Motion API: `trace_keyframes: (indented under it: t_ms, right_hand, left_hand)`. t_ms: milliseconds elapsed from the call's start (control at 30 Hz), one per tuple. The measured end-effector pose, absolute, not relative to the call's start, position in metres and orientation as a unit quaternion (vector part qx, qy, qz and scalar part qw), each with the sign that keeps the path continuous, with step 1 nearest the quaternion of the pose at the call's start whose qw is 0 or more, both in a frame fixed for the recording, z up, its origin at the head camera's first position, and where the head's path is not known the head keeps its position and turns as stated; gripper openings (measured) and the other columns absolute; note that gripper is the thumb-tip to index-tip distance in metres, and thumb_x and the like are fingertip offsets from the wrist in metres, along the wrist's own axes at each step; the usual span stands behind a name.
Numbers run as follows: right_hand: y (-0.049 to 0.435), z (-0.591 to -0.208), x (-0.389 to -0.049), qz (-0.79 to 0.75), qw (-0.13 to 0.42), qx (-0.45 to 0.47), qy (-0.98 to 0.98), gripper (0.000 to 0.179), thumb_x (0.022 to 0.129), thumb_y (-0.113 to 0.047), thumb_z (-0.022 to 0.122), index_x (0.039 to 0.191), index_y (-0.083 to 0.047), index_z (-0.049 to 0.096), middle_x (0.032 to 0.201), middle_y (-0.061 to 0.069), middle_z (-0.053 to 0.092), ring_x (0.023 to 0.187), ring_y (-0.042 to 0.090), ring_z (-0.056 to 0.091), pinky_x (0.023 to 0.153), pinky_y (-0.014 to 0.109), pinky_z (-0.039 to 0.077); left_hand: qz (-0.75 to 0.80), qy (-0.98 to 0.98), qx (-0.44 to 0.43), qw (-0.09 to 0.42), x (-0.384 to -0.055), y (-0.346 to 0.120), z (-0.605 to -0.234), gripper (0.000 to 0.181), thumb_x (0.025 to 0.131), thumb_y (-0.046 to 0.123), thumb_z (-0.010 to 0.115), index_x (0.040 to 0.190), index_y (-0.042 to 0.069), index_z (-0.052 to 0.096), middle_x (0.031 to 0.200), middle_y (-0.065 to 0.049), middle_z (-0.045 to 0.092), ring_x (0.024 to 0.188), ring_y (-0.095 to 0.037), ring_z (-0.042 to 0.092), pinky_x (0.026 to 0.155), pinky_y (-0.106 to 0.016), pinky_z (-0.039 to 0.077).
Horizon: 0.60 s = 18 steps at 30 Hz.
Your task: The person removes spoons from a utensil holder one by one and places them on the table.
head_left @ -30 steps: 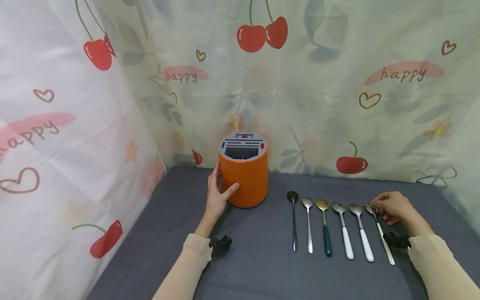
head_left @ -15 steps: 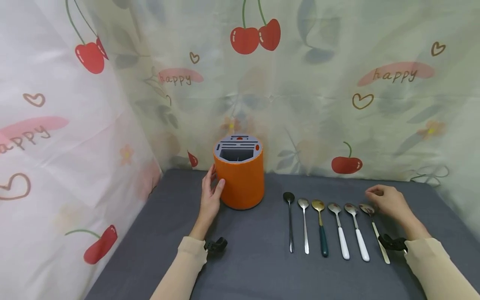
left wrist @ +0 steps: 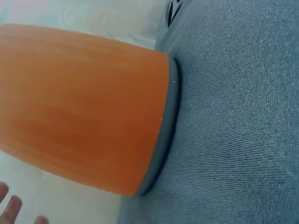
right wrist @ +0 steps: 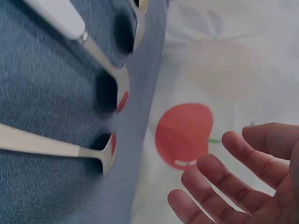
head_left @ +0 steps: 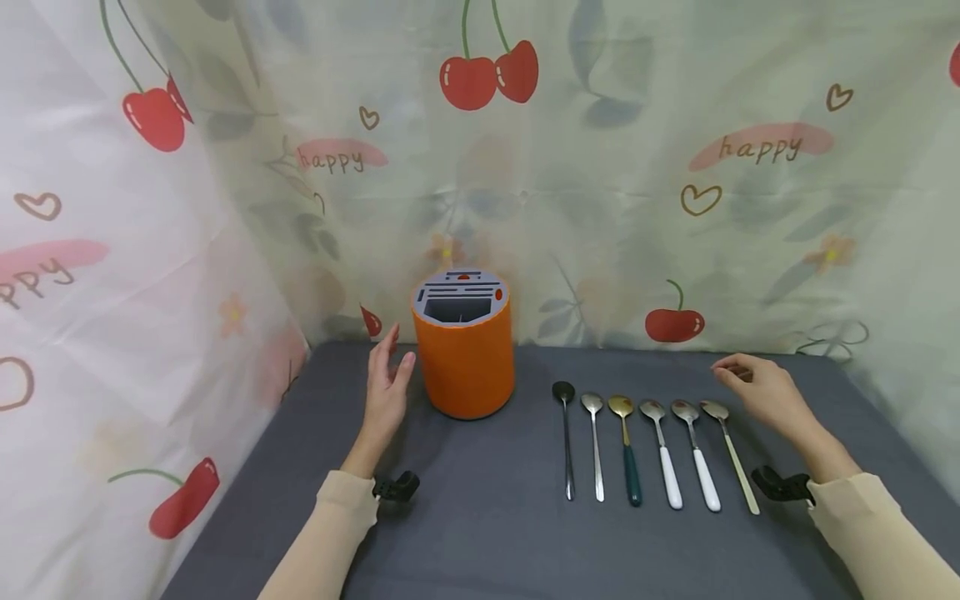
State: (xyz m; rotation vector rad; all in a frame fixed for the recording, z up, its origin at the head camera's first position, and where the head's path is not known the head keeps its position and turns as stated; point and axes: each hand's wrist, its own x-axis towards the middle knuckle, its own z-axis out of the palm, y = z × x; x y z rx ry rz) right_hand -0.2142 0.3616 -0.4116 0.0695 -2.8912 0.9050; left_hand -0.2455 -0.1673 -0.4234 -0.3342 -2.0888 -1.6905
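An orange cylindrical holder (head_left: 467, 367) with a grey slotted top (head_left: 461, 298) stands upright on the table. My left hand (head_left: 385, 396) is just left of it, fingers straight and thumb raised, with a gap to its wall; some fingertips (left wrist: 13, 205) show in the left wrist view. Spoons lie side by side to the right: a black one (head_left: 567, 433), a silver one (head_left: 596, 442), a gold one with a green handle (head_left: 631, 467), two with white handles (head_left: 669, 471) and a cream-handled one (head_left: 738, 467). My right hand (head_left: 768, 400) hovers by the cream-handled spoon's bowl, fingers loosely bent, holding nothing.
A dark grey cloth (head_left: 480, 525) covers the table. Behind it hangs a cherry-patterned curtain (head_left: 570, 250), and another curtain side (head_left: 150, 333) closes off the left. Both wrists wear black camera straps (head_left: 397, 486).
My left hand has let go of the orange holder and drawn away to the left. My right hand has lifted from the cream-handled spoon's bowl. The head view has shifted slightly.
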Motion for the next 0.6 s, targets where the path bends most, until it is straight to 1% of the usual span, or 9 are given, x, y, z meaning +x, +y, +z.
trace_keyframes:
  t_ms: [100, 200, 300, 367, 433, 533, 600]
  right_hand:
    - [0.352, -0.408, -0.214, 0.298, 0.069, 0.044, -0.951, 0.038, 0.111, -0.029, 0.052, 0.129, 0.003, 0.064, 0.126, 0.031, 0.065, 0.114, 0.051, 0.060, 0.079, 0.060, 0.052]
    - [0.340, -0.403, -0.214, 0.298, 0.086, 0.064, -0.949, 0.036, 0.111, -0.028, 0.054, 0.128, 0.001, 0.065, 0.126, 0.029, 0.065, 0.115, 0.050, 0.060, 0.082, 0.061, 0.051]
    - [0.327, -0.397, -0.214, 0.306, 0.095, 0.080, -0.944, 0.035, 0.110, -0.026, 0.054, 0.130, 0.001, 0.064, 0.126, 0.027, 0.063, 0.115, 0.050, 0.060, 0.086, 0.063, 0.050]
    - [0.318, -0.392, -0.214, 0.313, 0.099, 0.088, -0.940, 0.035, 0.110, -0.025, 0.055, 0.131, 0.002, 0.063, 0.127, 0.027, 0.062, 0.117, 0.050, 0.059, 0.090, 0.065, 0.049]
    - [0.308, -0.387, -0.215, 0.319, 0.102, 0.099, -0.937, 0.036, 0.110, -0.024, 0.055, 0.133, 0.002, 0.062, 0.128, 0.027, 0.061, 0.119, 0.049, 0.058, 0.094, 0.066, 0.047]
    - [0.294, -0.381, -0.218, 0.323, 0.102, 0.118, -0.933, 0.036, 0.110, -0.022, 0.055, 0.135, 0.003, 0.061, 0.132, 0.027, 0.059, 0.124, 0.048, 0.054, 0.100, 0.066, 0.044]
    - [0.285, -0.380, -0.220, 0.325, 0.103, 0.130, -0.931, 0.036, 0.110, -0.021, 0.055, 0.135, 0.003, 0.061, 0.133, 0.027, 0.058, 0.125, 0.047, 0.053, 0.102, 0.066, 0.043]
  left_hand:
    - [-0.594, -0.752, -0.121, 0.261, -0.244, -0.170, -0.419, 0.052, 0.106, 0.004, 0.057, 0.155, -0.002, 0.043, 0.153, -0.026, 0.040, 0.143, -0.042, 0.036, 0.116, -0.064, 0.028]
    - [-0.576, -0.742, -0.128, 0.318, -0.247, -0.168, -0.421, 0.047, 0.105, 0.006, 0.061, 0.151, 0.003, 0.051, 0.149, -0.020, 0.048, 0.140, -0.035, 0.042, 0.114, -0.062, 0.030]
    - [-0.560, -0.735, -0.154, 0.350, -0.249, -0.159, -0.420, 0.042, 0.104, 0.009, 0.063, 0.146, 0.008, 0.058, 0.144, -0.013, 0.053, 0.135, -0.030, 0.047, 0.112, -0.055, 0.035]
    - [-0.549, -0.738, -0.183, 0.347, -0.247, -0.146, -0.414, 0.040, 0.105, 0.011, 0.062, 0.145, 0.010, 0.059, 0.142, -0.010, 0.054, 0.132, -0.028, 0.049, 0.110, -0.050, 0.038]
    - [-0.540, -0.741, -0.217, 0.334, -0.245, -0.129, -0.407, 0.039, 0.106, 0.013, 0.061, 0.145, 0.010, 0.059, 0.142, -0.009, 0.054, 0.132, -0.027, 0.050, 0.110, -0.048, 0.039]
    - [-0.517, -0.753, -0.247, 0.324, -0.246, -0.105, -0.399, 0.038, 0.108, 0.021, 0.058, 0.145, 0.012, 0.060, 0.143, -0.007, 0.054, 0.133, -0.024, 0.050, 0.113, -0.049, 0.037]
    - [-0.502, -0.758, -0.253, 0.330, -0.246, -0.092, -0.397, 0.037, 0.108, 0.023, 0.058, 0.144, 0.012, 0.061, 0.143, -0.007, 0.055, 0.132, -0.025, 0.050, 0.112, -0.051, 0.035]
